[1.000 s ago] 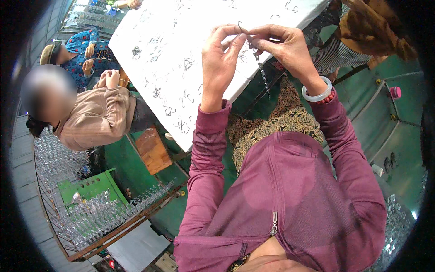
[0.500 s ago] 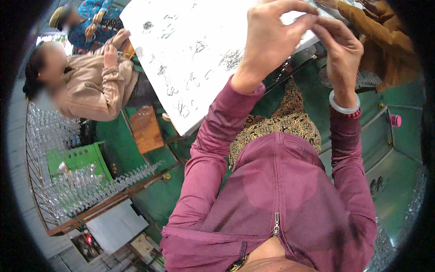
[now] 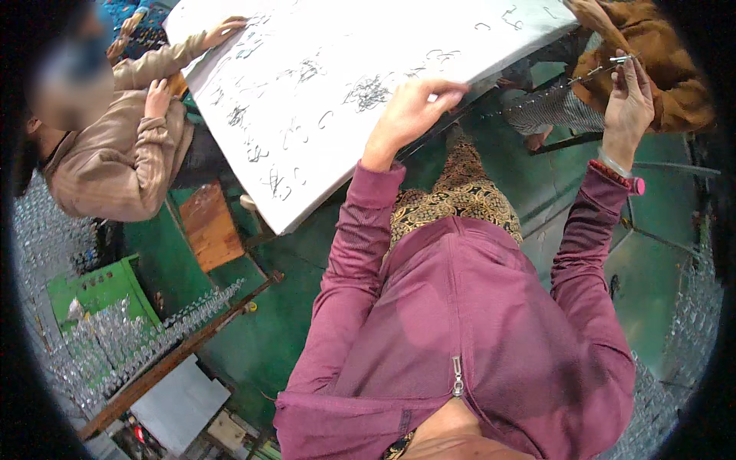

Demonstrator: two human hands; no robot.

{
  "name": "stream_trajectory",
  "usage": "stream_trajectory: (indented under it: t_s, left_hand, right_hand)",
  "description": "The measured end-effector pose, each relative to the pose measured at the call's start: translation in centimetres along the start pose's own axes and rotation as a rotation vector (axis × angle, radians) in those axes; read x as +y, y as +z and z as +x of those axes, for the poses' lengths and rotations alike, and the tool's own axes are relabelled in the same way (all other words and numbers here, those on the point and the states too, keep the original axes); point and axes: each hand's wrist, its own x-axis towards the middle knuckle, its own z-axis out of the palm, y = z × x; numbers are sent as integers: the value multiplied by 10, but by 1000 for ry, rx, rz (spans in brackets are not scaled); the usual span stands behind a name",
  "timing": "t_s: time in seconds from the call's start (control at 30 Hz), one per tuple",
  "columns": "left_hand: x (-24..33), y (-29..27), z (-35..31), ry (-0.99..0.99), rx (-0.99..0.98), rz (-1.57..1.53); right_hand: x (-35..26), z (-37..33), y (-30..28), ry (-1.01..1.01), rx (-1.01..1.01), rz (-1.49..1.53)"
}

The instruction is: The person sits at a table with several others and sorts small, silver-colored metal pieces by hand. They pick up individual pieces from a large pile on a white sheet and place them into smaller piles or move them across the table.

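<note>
My right hand [image 3: 630, 100] is raised at the right, its thumb and fingers closed on a small silvery metal piece [image 3: 620, 59]. From beside those fingertips a thin strand with small shiny bits [image 3: 586, 75] runs down to the left, toward my left hand. My left hand [image 3: 414, 115] hovers by the near edge of the white table [image 3: 368, 38], fingers curled and pressed together. What they hold, if anything, is too small to make out. Next to that hand lies a tangled pile of dark, thin curved pieces [image 3: 368, 93] on the tabletop.
More dark curved pieces [image 3: 274, 182] are scattered over the table. A person in a beige top [image 3: 115, 169] reaches onto it from the left. Another in brown [image 3: 675, 84] sits close to my right hand. A wooden stool [image 3: 211, 230] and a rack of clear, shiny items [image 3: 115, 337] stand at left.
My hands were together above the table; they have moved apart, right hand outward to the right, left hand down toward the table edge. The beige-clad person's hand now reaches farther over the table.
</note>
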Motion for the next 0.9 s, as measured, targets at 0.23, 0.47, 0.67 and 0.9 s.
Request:
stream_trajectory:
  t_s: [0.23,0.47,0.67,0.9]
  left_hand:
    - [-92,40,-53,-126,-240,105]
    - [-94,34,-65,-249,-282,92]
    - [-88,29,-60,-209,-273,84]
    - [-91,28,-57,-285,-301,66]
  right_hand:
    - [-8,22,-67,-69,224,-74]
    - [-32,38,-103,-205,459,-168]
    - [-38,60,-161,-323,468,-131]
    - [-39,57,-181,-353,562,-150]
